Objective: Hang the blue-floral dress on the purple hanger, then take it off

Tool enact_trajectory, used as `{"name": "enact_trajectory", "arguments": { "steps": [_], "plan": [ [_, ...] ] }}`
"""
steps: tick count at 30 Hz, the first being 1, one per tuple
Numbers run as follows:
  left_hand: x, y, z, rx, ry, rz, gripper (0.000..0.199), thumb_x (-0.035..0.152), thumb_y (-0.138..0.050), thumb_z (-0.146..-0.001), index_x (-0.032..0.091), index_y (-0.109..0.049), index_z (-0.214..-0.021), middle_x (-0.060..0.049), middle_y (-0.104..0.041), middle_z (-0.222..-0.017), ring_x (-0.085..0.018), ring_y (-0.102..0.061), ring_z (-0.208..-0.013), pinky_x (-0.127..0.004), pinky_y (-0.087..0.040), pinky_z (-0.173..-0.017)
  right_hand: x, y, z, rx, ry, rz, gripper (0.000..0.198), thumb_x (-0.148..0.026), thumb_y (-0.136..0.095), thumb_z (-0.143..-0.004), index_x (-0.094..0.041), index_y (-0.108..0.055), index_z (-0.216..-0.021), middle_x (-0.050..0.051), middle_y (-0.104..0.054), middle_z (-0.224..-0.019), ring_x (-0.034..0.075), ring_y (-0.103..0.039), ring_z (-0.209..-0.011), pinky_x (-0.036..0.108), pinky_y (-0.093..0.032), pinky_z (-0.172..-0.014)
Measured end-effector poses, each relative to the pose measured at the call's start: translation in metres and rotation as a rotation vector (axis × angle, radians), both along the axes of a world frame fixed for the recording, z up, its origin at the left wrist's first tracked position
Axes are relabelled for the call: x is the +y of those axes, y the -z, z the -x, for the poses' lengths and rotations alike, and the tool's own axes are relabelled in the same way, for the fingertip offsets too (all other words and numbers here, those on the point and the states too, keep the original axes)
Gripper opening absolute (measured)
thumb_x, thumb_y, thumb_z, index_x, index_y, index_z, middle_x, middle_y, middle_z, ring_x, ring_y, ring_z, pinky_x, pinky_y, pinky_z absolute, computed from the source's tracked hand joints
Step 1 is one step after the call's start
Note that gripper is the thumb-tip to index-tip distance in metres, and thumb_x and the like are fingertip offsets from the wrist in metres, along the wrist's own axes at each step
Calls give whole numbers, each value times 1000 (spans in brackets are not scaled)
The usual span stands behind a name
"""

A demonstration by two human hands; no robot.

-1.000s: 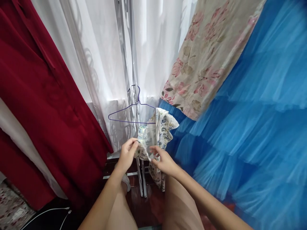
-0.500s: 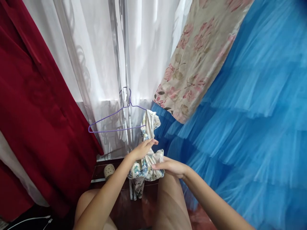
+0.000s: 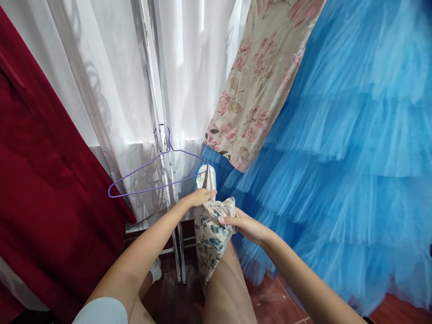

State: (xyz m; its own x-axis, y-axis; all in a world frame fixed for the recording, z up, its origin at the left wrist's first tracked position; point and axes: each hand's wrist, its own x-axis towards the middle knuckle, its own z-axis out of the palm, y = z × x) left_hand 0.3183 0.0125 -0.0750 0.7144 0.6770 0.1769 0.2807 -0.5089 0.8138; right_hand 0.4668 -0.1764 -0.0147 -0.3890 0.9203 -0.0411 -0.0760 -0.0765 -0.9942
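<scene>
Between thumb and fingers of the right hand (image 3: 253, 228), a printed garment (image 3: 212, 234) is held bunched; the left hand (image 3: 200, 197) lies across it higher up, its grip unclear. Just above that nearer hand, the garment meets the right end of the purple hanger (image 3: 169, 146), its length hanging downward.

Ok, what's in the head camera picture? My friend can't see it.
A person's right hand grips, and left hand touches, a blue-patterned white cloth garment hanging from one end of a thin purple hanger. Red cloth and layered blue tulle hang nearby.
</scene>
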Motion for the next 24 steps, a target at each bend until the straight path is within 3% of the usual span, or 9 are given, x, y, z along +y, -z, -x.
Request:
{"name": "enact_trajectory", "arguments": {
  "steps": [4,8,11,14,16,19,22,24],
  "plan": [
    [-29,14,37,35,2,6,56,70,-50,-83,18,-65,-72,-4,-64,-77,-20,-57,-79,-28,-42,-81,-3,-1,-16,-62,46,-29,39,-35,-79,-75,-15,-70,-108,7,-74,-101,25,-68,-96,36,-51,-89],
    [-72,28,110,83,-5,103,62,68,-35,-92,18,-65,-70,-4,-64,-73,-20,-57,-72,-28,-44,-74,7,-5,-29,-58,194,-30,29,-33,-82,-68,-12,-71,-85,6,-73,-77,21,-67,-68,30,-52,-65],
    [-116,29,165,169,121,249,51,64,-52,-86,18,-70,-76,-3,-63,-67,-18,-57,-61,-27,-46,-63,24,-15,-32,-20,295,-26,24,-31,-82,-64,-14,-68,-73,4,-69,-64,18,-62,-54,28,-49,-53],
    [-161,19,198,173,303,295,35,51,-71,-79,21,-74,-96,-7,-69,-98,-23,-64,-93,-32,-49,-87,43,-26,-21,39,304,-17,23,-30,-82,-60,-16,-66,-68,4,-67,-58,18,-61,-49,29,-49,-50],
    [-183,13,203,127,221,228,41,45,-78,-74,24,-70,-108,-8,-62,-123,-26,-55,-119,-37,-40,-105,52,-33,-4,68,257,-17,24,-30,-82,-58,-16,-65,-67,3,-65,-56,17,-59,-47,28,-47,-48],
    [-199,15,185,22,22,245,72,42,-82,-70,27,-51,-133,-11,-48,-143,-28,-43,-134,-43,-31,-114,51,-42,29,70,114,-22,25,-31,-82,-58,-16,-66,-71,3,-64,-59,15,-56,-48,26,-45,-48],
    [-204,24,152,-188,38,342,89,39,-82,-71,26,-35,-145,-12,-47,-145,-26,-43,-136,-45,-29,-116,41,-51,54,17,-92,-37,29,-33,-83,-57,-16,-65,-72,1,-60,-57,13,-51,-47,25,-40,-46],
    [-208,26,134,-259,86,388,76,40,-79,-75,24,-44,-140,-11,-55,-138,-26,-49,-131,-44,-34,-113,35,-59,57,-31,-175,-71,31,-38,-83,-57,-16,-65,-69,0,-56,-56,12,-47,-46,24,-37,-45]
  ]
}}
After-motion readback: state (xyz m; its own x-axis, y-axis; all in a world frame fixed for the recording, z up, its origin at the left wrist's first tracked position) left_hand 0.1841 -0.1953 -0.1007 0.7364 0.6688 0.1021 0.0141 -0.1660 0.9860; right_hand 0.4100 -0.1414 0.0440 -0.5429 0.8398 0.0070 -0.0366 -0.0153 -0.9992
